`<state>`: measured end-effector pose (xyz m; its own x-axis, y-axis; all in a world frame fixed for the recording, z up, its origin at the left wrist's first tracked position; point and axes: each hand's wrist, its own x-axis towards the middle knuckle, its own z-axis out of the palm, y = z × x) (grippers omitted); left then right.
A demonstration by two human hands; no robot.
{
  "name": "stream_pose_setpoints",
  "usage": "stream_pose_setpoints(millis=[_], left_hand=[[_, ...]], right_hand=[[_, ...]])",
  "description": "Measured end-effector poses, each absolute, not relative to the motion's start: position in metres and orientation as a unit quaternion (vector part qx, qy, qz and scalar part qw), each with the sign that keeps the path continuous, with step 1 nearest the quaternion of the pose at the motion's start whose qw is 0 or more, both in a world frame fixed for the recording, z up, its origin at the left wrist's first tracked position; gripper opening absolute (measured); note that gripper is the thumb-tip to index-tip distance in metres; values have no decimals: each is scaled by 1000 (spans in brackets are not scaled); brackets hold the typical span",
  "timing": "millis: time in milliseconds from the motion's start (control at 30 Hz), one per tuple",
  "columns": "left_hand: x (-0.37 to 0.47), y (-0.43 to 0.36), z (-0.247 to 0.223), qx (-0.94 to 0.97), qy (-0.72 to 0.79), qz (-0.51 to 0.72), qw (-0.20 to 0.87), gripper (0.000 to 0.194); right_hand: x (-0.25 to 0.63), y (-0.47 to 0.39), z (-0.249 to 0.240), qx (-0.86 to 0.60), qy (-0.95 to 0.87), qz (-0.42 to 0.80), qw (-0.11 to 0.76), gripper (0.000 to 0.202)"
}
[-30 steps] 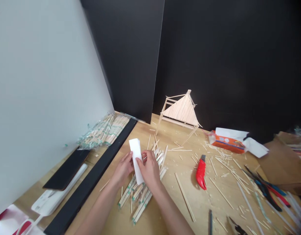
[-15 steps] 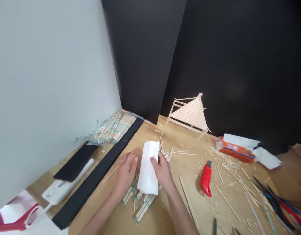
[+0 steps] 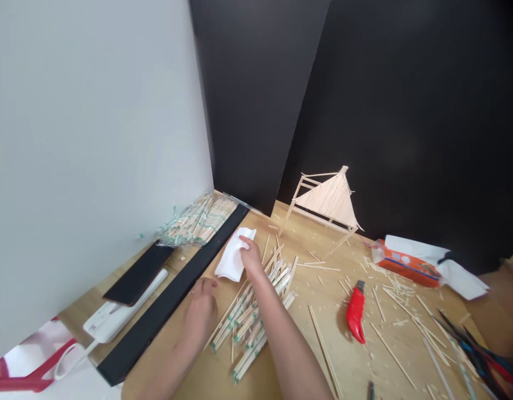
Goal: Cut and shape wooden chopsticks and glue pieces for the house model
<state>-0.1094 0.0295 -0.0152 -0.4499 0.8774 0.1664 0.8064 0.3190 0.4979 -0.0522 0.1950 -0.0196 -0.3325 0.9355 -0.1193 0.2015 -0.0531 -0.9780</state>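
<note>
The left hand and right hand are bare, as are the slender left forearm and right forearm, each narrowing smoothly toward the wrist.

A dark phone rests partly on a white corded device at left, near a long black strip; an orange box lies far right.

Right hand in contact with paper, beside black strip. Left hand near strip, fingers curled. Sticks piled beside right forearm. Red cutter lies apart on table. Stick model stands behind, roof panel fitted on one side.
</note>
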Motion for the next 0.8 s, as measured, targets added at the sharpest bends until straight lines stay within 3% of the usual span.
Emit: stream_pose_setpoints(millis=[100,300,500,633,800], left_hand=[[-122,38,-3,523,813,258,3,27],[-119,73,-16,565,795,218,-45,47],[-115,88,-46,560,810,161,-69,48],[-112,83,-52,542,825,133,-91,48],[-106,74,-49,530,833,116,-113,46]], right_hand=[[-70,192,-37,-476,-613,537,330,30],[-75,182,-47,-474,-662,478,330,30],[-70,189,-38,-472,-739,376,301,33],[-60,197,-24,-467,-791,277,282,47],[-53,202,-12,-377,-876,204,221,37]])
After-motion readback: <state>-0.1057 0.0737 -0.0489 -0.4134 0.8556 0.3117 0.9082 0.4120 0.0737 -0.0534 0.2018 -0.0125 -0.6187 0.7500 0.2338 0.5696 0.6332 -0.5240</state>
